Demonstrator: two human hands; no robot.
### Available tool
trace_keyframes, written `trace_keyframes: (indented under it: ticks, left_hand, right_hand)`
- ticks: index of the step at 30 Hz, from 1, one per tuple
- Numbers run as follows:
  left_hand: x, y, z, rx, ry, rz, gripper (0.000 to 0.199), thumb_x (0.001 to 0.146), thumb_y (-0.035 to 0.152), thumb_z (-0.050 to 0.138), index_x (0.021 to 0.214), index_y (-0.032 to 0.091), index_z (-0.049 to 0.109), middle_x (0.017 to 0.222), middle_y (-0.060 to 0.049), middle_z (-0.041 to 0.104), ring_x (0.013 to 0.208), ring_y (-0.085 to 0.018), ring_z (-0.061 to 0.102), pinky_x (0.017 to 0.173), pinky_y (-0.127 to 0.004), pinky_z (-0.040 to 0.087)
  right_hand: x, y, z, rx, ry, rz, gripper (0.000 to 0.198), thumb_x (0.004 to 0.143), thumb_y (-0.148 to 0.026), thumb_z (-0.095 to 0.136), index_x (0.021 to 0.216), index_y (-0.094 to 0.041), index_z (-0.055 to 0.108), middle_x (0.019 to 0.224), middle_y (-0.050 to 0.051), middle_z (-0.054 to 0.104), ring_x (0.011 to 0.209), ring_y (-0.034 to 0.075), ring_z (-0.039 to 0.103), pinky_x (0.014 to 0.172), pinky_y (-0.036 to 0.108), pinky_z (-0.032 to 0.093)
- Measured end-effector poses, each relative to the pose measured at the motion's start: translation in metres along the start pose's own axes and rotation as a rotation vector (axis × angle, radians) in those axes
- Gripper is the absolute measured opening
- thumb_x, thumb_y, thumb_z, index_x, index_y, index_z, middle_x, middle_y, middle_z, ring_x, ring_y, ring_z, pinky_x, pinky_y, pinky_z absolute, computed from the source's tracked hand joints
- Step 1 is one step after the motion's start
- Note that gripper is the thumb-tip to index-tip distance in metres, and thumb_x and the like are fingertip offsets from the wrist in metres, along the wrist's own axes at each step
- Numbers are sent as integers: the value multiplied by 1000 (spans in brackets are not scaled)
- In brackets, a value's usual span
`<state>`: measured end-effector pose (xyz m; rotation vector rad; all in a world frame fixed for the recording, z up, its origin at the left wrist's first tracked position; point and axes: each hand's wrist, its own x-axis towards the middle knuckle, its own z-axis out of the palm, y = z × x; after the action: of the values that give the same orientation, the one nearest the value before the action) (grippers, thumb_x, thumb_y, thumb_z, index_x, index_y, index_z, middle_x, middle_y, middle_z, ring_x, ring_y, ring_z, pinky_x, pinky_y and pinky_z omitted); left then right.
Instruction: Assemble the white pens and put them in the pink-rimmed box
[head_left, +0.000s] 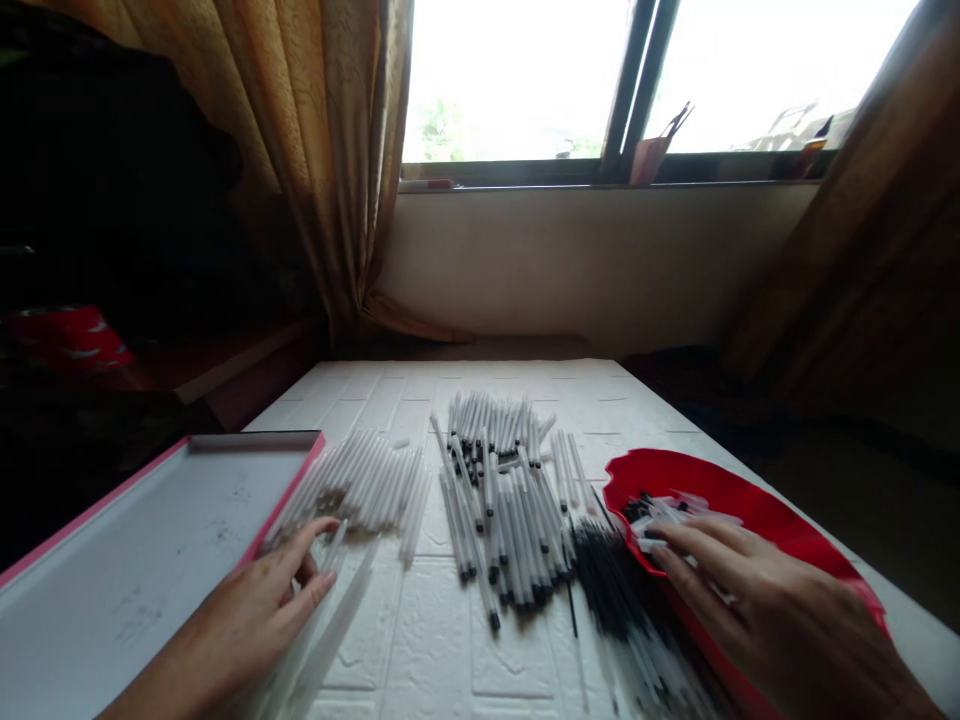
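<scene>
My left hand (259,605) rests on the white table (420,640), fingers spread, fingertips touching the near end of a pile of clear pen barrels (360,480). My right hand (757,600) reaches into a red tray (750,500), fingers spread over small pen parts (656,515) lying there; whether it grips one I cannot tell. Between the hands lies a heap of white pens with black tips (502,500). A bundle of thin black refills (615,590) lies just left of my right hand.
A shallow white box lid with a pink rim (135,560) lies at the left, partly off the table. Brown curtains (315,150) hang on both sides of a bright window (525,80). A red object (71,340) sits in the dark left background.
</scene>
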<state>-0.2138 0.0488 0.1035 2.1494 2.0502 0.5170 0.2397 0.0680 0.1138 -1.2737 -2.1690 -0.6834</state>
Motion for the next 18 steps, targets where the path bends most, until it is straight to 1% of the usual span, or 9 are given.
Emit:
trace_keyframes:
  ticks: [2,4,7,9,11,13,15,17,18]
  left_hand:
    - [-6,5,-1,53,-116,-25,53,94,46,40,133,21,64,78,1,78,64,-21,75,66,-30,57]
    - [-10,8,0,113,-149,3,53,94,43,39,133,19,64,82,-3,80,77,-25,79,73,-34,60]
    - [-17,5,10,204,17,115,44,96,41,43,127,21,67,101,-7,83,92,-27,80,78,-35,61]
    - [-22,4,19,235,119,158,40,97,41,46,124,21,68,114,-11,81,103,-28,78,85,-39,61]
    - [-25,9,25,230,143,189,37,98,40,48,123,21,68,118,-11,79,110,-29,75,92,-41,60]
    - [-26,24,27,214,132,266,31,98,36,52,120,24,69,115,-8,78,108,-26,75,92,-38,60]
    - [-22,45,27,217,93,383,24,96,26,57,116,26,70,110,-5,77,101,-23,75,86,-35,61]
    - [-13,67,27,269,19,504,25,92,12,59,111,25,69,101,-3,74,91,-21,74,77,-33,62]
    - [-7,77,29,283,11,520,28,91,7,59,109,26,70,99,-2,73,89,-21,73,76,-33,61]
  right_hand:
    - [9,-17,0,83,-12,-30,58,113,-39,29,90,-21,78,85,10,80,65,23,79,53,31,61]
    - [15,-28,0,151,-18,-43,54,112,-38,32,91,-21,78,83,8,79,60,20,77,48,28,58]
    - [17,-34,3,203,6,-47,50,112,-38,35,94,-19,77,82,7,79,57,19,76,47,28,57]
    - [16,-35,5,227,22,-53,48,112,-37,36,94,-19,77,82,7,79,56,19,76,48,28,57]
    - [15,-37,5,245,29,-70,47,112,-35,36,94,-19,76,82,7,79,59,18,76,51,26,57]
    - [15,-41,4,256,22,-95,47,112,-33,34,92,-21,75,81,6,79,60,17,76,52,24,57]
    - [17,-47,1,268,-20,-113,50,113,-31,31,86,-22,73,75,4,76,57,15,74,50,24,55]
    - [21,-53,-1,285,-83,-134,52,113,-29,29,81,-24,70,69,2,71,52,15,71,46,24,51]
    - [23,-57,-1,296,-106,-145,52,113,-28,28,79,-24,68,68,1,69,50,15,69,45,25,49]
